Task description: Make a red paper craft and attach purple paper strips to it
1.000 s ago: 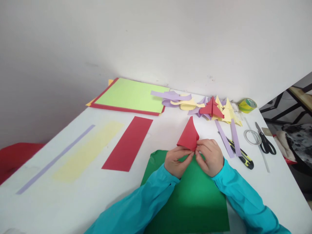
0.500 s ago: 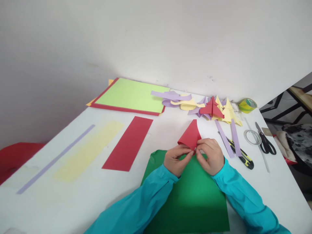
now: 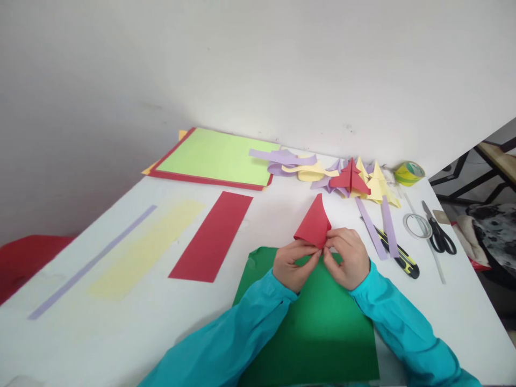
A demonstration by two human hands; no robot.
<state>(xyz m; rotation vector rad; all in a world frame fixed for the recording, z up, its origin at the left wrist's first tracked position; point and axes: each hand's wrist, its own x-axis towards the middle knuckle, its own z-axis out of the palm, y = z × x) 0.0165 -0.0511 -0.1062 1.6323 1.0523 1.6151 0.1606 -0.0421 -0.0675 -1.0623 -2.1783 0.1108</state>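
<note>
A folded red paper [image 3: 315,221], cone-like with its point up, is held between both hands above the far edge of a green sheet [image 3: 322,328]. My left hand [image 3: 296,263] pinches its lower edge, thumb and fingers together. From the other side my right hand [image 3: 346,258] grips the lower right corner with thumb and forefinger. The fingertips of both hands nearly meet, and they hide the bottom of the paper.
Left of the hands lie a red strip [image 3: 212,236], a yellow strip [image 3: 145,250] and a thin purple strip [image 3: 94,260]. Behind are stacked sheets [image 3: 213,156] and folded paper planes [image 3: 350,177]. On the right are a utility knife [image 3: 403,260], scissors [image 3: 441,236] and tape rolls [image 3: 409,173].
The red paper's tip has shifted slightly left and up, and its right edge has drawn in a little. Both hands keep their pinch in almost the same place.
</note>
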